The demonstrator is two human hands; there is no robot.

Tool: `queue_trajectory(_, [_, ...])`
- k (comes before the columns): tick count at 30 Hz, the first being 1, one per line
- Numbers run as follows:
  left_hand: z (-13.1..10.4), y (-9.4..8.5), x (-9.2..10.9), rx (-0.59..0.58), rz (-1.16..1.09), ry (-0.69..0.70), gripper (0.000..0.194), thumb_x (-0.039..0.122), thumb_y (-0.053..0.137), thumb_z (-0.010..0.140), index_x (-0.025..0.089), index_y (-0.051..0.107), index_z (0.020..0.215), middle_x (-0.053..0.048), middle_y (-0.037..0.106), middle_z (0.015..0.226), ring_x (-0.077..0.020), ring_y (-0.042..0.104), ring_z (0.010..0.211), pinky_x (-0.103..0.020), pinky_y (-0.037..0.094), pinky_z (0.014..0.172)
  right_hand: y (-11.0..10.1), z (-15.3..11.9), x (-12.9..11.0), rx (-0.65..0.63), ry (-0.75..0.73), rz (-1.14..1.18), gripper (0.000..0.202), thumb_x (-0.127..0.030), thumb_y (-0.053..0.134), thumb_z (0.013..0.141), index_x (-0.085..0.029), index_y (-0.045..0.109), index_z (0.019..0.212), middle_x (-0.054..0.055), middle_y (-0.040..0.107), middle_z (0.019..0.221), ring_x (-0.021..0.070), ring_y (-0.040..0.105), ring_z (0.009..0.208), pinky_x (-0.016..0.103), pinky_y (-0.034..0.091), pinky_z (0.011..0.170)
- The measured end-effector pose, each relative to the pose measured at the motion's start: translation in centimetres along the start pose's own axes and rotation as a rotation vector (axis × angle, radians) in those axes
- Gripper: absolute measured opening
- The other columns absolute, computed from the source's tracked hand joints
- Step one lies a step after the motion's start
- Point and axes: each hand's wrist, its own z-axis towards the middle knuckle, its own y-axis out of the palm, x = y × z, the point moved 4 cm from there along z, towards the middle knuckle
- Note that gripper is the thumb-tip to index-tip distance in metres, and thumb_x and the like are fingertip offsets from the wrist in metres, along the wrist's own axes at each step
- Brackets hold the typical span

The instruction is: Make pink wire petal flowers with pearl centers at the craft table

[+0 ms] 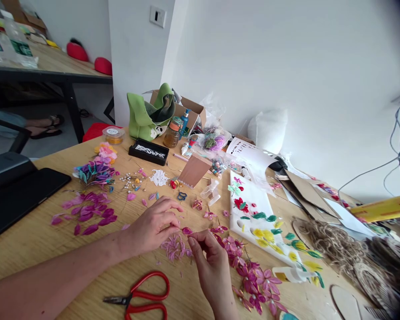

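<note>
My left hand (153, 223) hovers over the wooden table with its fingers curled and spread apart, nothing visible in them. My right hand (210, 262) is closed in a pinch at a small magenta petal piece (186, 230), which lies between the two hands. Under them is a small heap of pink-purple bits (175, 247). Magenta wired flowers (250, 280) lie to the right of my right hand. Loose magenta petals (91, 213) are spread left of my left hand. Red-handled scissors (149, 294) rest on the table in front, below my hands.
A white foam board (253, 209) with flowers and leaves lies to the right, beside a glue bottle (291, 274). Toward the back stand a black tray (148, 151), a green bag (150, 118) and a jar (172, 133). A person's feet show at the far left.
</note>
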Motion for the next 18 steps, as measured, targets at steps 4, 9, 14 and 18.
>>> queue_trajectory(4, [0.0,-0.5,0.5,0.020,0.102,0.077,0.014,0.007,0.055,0.087,0.016,0.059,0.076,-0.010,0.060,0.109,-0.0219,0.053,0.109,-0.038,0.043,0.094,0.2,-0.1,-0.2,-0.004,-0.102,-0.195,0.018,-0.025,0.060,0.087,-0.020,0.062,0.070,0.001,0.058,0.070,0.0166,0.050,0.066,0.026,0.038,0.061])
queue_trajectory(9, [0.0,-0.2,0.8,-0.004,0.135,0.108,0.014,0.006,0.054,0.087,0.016,0.059,0.078,-0.011,0.061,0.107,-0.0221,0.053,0.109,-0.038,0.044,0.093,0.6,-0.3,-0.1,0.005,-0.224,-0.325,0.017,-0.013,0.056,0.088,-0.020,0.061,0.074,0.002,0.059,0.075,0.0187,0.052,0.075,0.030,0.040,0.069])
queue_trajectory(14, [0.2,-0.3,0.6,0.023,0.126,0.094,0.015,0.008,0.053,0.087,0.015,0.059,0.075,-0.010,0.062,0.102,-0.0215,0.055,0.104,-0.037,0.047,0.089,0.1,-0.3,-0.4,0.119,-0.243,-0.341,0.006,-0.015,0.060,0.085,-0.021,0.059,0.085,0.003,0.056,0.084,0.0207,0.051,0.081,0.032,0.041,0.070])
queue_trajectory(18, [0.1,-0.3,1.0,-0.001,0.188,0.115,0.015,0.007,0.052,0.088,0.015,0.060,0.078,-0.011,0.062,0.105,-0.0224,0.054,0.106,-0.039,0.046,0.092,-0.1,-0.5,-1.5,0.198,-0.310,-0.302,0.018,-0.013,0.059,0.083,-0.021,0.049,0.070,0.005,0.050,0.095,0.0224,0.050,0.094,0.036,0.041,0.080])
